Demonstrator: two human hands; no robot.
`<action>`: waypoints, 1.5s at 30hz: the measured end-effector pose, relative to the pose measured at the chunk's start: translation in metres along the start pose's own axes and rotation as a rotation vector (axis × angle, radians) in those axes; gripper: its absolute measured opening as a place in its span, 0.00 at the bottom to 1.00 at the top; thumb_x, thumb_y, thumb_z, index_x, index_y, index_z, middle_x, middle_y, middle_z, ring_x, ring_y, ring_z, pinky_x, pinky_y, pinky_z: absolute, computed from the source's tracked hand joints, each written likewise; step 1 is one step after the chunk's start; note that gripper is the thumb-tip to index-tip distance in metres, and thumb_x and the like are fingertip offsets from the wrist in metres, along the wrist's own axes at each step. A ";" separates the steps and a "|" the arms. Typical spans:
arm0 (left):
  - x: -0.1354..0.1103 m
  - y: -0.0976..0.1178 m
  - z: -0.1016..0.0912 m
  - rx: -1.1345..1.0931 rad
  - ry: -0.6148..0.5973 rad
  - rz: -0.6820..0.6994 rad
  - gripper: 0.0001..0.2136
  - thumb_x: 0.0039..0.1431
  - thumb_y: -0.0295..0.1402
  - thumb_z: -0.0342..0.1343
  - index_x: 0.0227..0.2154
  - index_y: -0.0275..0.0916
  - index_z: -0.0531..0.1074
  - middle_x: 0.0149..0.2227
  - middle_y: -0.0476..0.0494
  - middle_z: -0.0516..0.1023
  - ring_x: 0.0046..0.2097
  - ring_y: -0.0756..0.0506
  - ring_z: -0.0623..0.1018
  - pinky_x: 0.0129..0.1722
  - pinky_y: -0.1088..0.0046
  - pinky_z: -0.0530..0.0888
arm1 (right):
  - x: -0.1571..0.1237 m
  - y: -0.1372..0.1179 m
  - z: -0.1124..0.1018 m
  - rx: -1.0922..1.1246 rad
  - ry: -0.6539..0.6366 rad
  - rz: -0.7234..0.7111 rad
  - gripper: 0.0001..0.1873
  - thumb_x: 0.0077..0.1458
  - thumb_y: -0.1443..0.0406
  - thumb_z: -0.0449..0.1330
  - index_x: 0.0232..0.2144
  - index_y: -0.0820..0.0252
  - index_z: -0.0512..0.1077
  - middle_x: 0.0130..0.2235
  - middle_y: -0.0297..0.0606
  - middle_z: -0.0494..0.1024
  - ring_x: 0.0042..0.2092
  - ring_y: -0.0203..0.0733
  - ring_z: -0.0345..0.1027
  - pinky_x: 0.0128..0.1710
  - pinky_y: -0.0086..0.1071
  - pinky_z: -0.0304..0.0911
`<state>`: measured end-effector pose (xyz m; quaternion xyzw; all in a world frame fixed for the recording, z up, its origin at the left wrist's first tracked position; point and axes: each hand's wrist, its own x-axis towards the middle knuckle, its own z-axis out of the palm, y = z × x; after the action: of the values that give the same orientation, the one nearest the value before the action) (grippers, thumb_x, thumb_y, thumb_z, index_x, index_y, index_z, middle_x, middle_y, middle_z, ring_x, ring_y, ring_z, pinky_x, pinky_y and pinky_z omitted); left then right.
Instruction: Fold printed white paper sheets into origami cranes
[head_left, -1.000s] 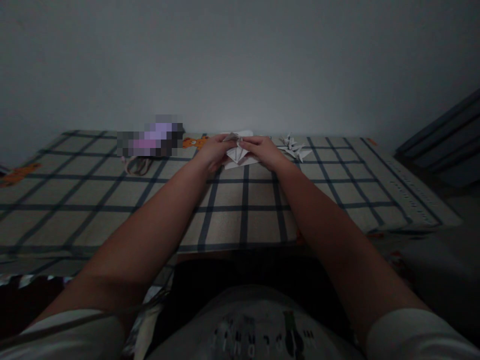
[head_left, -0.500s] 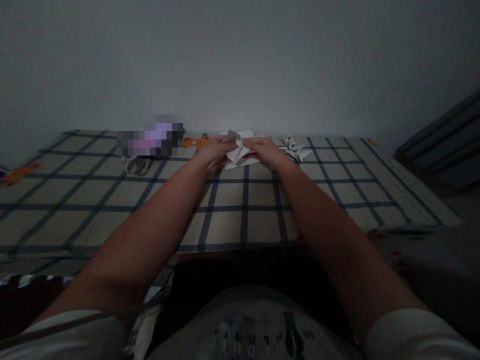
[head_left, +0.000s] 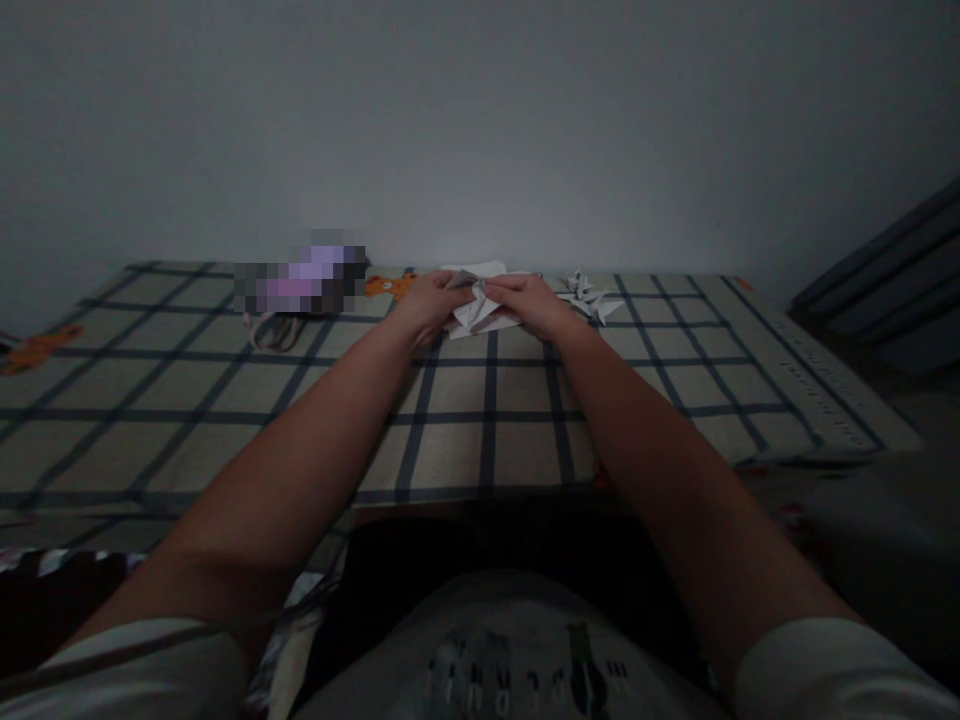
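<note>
Paper (head_left: 472,310), white and folded, is in the middle, above the far part of the checked cloth (head_left: 457,390). The left hand (head_left: 430,306) is gripping its left side, and the right hand (head_left: 534,303) is pinching its right side. Below it lie some flat sheets (head_left: 501,322). Near the right hand there are small folded pieces (head_left: 595,302). Well apart on the left is a blurred purple thing (head_left: 304,277).

Near the middle of the frame, the fingers of your left hand (head_left: 429,306) and right hand (head_left: 535,302) cover parts of the folded paper (head_left: 474,310), which hides some of the sheet (head_left: 501,322) beneath. Coarse blocks mask a purple object (head_left: 307,275) at upper left. You can't read the blurred lettering (head_left: 822,405) at right. Lower corners crop your sleeves (head_left: 172,690).
</note>
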<state>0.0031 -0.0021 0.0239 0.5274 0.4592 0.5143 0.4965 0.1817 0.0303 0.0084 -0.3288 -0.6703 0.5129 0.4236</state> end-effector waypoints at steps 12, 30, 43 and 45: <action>-0.002 0.003 -0.001 0.007 -0.049 -0.026 0.05 0.45 0.25 0.60 0.28 0.36 0.76 0.27 0.47 0.77 0.30 0.49 0.75 0.36 0.72 0.74 | 0.007 0.004 -0.001 -0.103 0.078 -0.055 0.14 0.52 0.58 0.67 0.37 0.63 0.81 0.36 0.38 0.83 0.35 0.36 0.72 0.38 0.30 0.68; 0.000 0.001 0.001 -0.035 -0.049 -0.041 0.08 0.44 0.25 0.64 0.31 0.36 0.78 0.29 0.47 0.79 0.29 0.50 0.76 0.34 0.73 0.74 | 0.006 0.003 0.003 -0.145 0.086 -0.087 0.13 0.52 0.60 0.68 0.39 0.62 0.79 0.37 0.38 0.82 0.36 0.37 0.73 0.40 0.32 0.67; 0.002 0.001 -0.008 0.318 0.056 0.166 0.14 0.46 0.39 0.68 0.36 0.37 0.82 0.37 0.42 0.83 0.41 0.42 0.80 0.43 0.68 0.76 | 0.006 0.002 -0.001 -0.210 0.174 -0.077 0.10 0.52 0.60 0.67 0.29 0.63 0.77 0.29 0.34 0.78 0.31 0.35 0.67 0.35 0.30 0.62; 0.002 0.001 -0.010 0.336 0.044 0.271 0.18 0.47 0.43 0.69 0.38 0.37 0.82 0.40 0.40 0.84 0.44 0.41 0.80 0.46 0.67 0.75 | 0.006 0.002 0.000 -0.201 0.158 -0.053 0.10 0.53 0.60 0.67 0.28 0.62 0.76 0.27 0.33 0.76 0.29 0.33 0.66 0.33 0.30 0.61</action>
<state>-0.0065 0.0002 0.0248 0.6483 0.4741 0.5041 0.3176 0.1788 0.0361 0.0081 -0.3910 -0.6913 0.4043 0.4536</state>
